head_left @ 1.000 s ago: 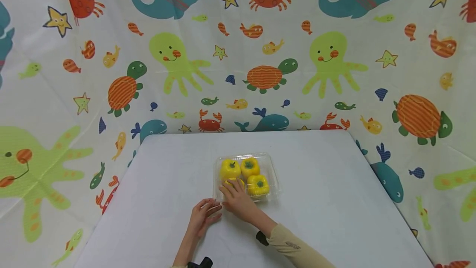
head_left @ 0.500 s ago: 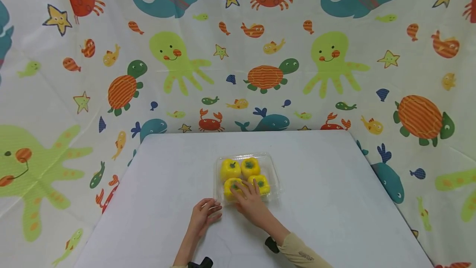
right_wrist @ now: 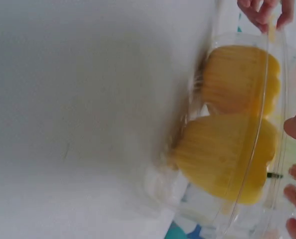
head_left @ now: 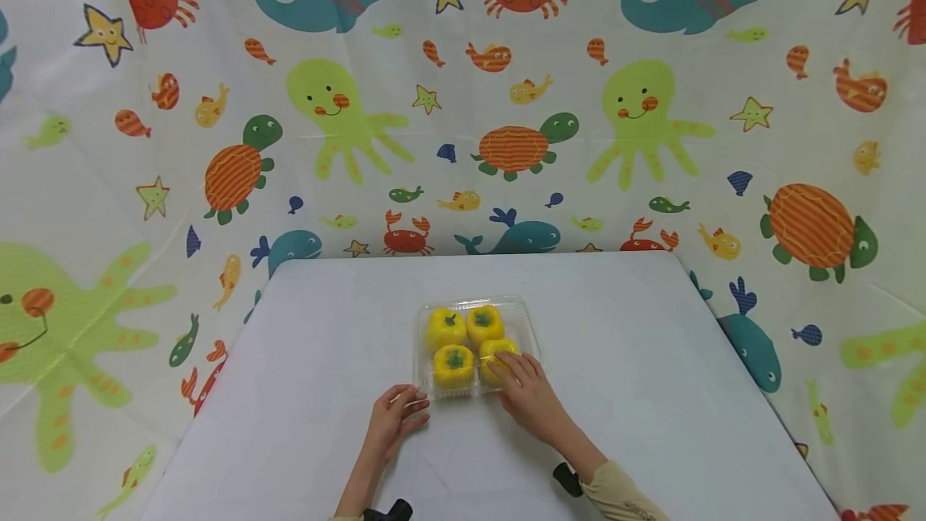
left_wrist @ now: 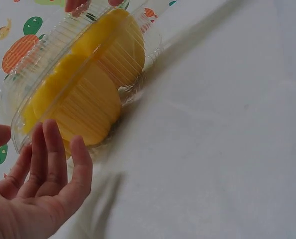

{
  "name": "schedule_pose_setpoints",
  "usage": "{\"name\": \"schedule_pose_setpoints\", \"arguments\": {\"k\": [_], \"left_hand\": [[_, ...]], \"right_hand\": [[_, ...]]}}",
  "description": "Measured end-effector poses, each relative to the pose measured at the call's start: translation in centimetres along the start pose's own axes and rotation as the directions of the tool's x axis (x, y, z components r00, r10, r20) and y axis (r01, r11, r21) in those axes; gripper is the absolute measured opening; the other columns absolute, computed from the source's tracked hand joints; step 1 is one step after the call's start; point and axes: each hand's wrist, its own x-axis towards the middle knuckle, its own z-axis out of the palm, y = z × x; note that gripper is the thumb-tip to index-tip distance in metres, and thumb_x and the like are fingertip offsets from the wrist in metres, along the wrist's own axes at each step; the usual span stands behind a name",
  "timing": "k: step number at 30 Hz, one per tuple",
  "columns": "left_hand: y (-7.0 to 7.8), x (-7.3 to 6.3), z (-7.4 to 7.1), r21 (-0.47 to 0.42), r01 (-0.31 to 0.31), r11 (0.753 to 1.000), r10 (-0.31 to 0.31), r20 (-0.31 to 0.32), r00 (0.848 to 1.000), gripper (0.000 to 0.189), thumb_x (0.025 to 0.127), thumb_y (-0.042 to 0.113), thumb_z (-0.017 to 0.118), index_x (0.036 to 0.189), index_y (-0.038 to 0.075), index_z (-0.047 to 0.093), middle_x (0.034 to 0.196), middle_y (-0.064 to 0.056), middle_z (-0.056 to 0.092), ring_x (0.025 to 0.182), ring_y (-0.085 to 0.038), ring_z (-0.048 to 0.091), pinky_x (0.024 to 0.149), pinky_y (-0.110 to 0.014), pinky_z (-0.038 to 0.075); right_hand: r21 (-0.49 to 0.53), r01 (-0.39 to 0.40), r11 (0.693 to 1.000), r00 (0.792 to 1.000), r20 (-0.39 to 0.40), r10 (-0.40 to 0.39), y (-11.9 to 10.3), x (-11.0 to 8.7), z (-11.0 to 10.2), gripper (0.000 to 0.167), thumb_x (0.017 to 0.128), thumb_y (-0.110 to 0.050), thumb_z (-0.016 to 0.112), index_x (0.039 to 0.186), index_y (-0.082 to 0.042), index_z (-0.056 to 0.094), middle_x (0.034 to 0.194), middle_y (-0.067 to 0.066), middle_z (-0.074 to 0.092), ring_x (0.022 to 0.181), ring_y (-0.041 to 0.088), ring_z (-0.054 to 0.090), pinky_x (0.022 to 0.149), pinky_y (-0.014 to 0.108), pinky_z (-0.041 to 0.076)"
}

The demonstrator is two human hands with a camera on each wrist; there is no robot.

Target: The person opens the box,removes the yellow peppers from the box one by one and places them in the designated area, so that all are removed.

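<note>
A clear plastic container [head_left: 530,334] holds several yellow bell peppers with green stems, set in two rows. At its front left corner my left hand [head_left: 394,418] holds the rim, with the thumb on one side and the fingers on the other in the left wrist view. My right hand [head_left: 534,396] reaches over the front right bell pepper [head_left: 492,374], its spread fingertips right at the top of it. In the right wrist view that pepper's stem shows between the rim and those fingers. The front left bell pepper [head_left: 453,368] sits uncovered beside it.
The container stands on a white-covered table [head_left: 347,328]. Behind and at both sides hangs a curtain [head_left: 448,71] printed with sea animals. A black wrist camera [head_left: 567,479] sits on the right wrist, another on the left.
My right hand has moved from the front left bell pepper rightward to the front right one, uncovering the front left one. The left hand has stayed at the container's corner.
</note>
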Motion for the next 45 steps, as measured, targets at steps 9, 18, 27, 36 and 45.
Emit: {"name": "schedule_pose_setpoints", "arguments": {"k": [9, 18, 27, 36, 45], "left_hand": [[0.0, 0.1, 0.0, 0.013, 0.007, 1.0, -0.007, 0.0, 1.0, 0.01, 0.089, 0.02, 0.053, 0.09, 0.01, 0.054, 0.08, 0.001, 0.066, 0.078, -0.015, 0.065, 0.07, -0.036, 0.055], [0.0, 0.0, 0.0, 0.002, 0.006, 1.0, -0.006, -0.007, 1.0, 0.009, 0.088, 0.019, 0.054, 0.09, 0.011, 0.055, 0.081, 0.0, 0.067, 0.078, -0.015, 0.065, 0.07, -0.036, 0.055], [0.3, -0.1, -0.2, 0.009, 0.004, 1.0, -0.004, 0.005, 1.0, 0.014, 0.088, 0.024, 0.054, 0.092, 0.01, 0.056, 0.085, 0.0, 0.067, 0.081, -0.015, 0.065, 0.072, -0.035, 0.055], [0.4, 0.1, 0.0, 0.015, -0.004, 1.0, 0.004, 0.005, 1.0, 0.021, 0.09, 0.029, 0.051, 0.095, 0.008, 0.055, 0.084, 0.001, 0.066, 0.079, -0.012, 0.065, 0.071, -0.034, 0.055], [0.6, 0.1, 0.1, 0.022, -0.015, 1.0, 0.015, -0.009, 1.0, 0.02, 0.091, 0.027, 0.049, 0.094, 0.008, 0.055, 0.082, 0.001, 0.066, 0.078, -0.014, 0.065, 0.071, -0.035, 0.055]], "right_hand": [[0.024, -0.095, 0.995, 0.995, -0.039, 0.096, 2.6, -1.1, -1.5, 0.06, 0.06, -0.008, 0.079, 0.116, -0.008, 0.056, 0.12, 0.016, 0.054, 0.109, 0.033, 0.047, 0.083, 0.047, 0.041], [0.114, -0.155, 0.981, 0.988, 0.032, 0.153, 3.9, -2.0, -1.9, 0.058, 0.066, -0.002, 0.074, 0.12, -0.01, 0.054, 0.126, 0.013, 0.049, 0.107, 0.024, 0.05, 0.078, 0.038, 0.048], [0.147, -0.236, 0.961, 0.97, 0.087, 0.225, 3.7, -2.3, -1.8, 0.057, 0.068, 0.001, 0.072, 0.12, -0.016, 0.055, 0.131, 0.007, 0.046, 0.102, 0.02, 0.054, 0.076, 0.031, 0.052], [0.16, -0.261, 0.952, 0.965, 0.081, 0.251, 3.6, -2.2, -1.9, 0.061, 0.068, 0.003, 0.072, 0.122, -0.018, 0.053, 0.129, 0.006, 0.048, 0.097, 0.018, 0.056, 0.073, 0.028, 0.053], [0.167, -0.247, 0.955, 0.969, 0.049, 0.242, 3.6, -1.9, -2.1, 0.06, 0.067, 0.0, 0.073, 0.121, -0.017, 0.054, 0.126, 0.006, 0.051, 0.095, 0.017, 0.058, 0.073, 0.03, 0.052]]}}
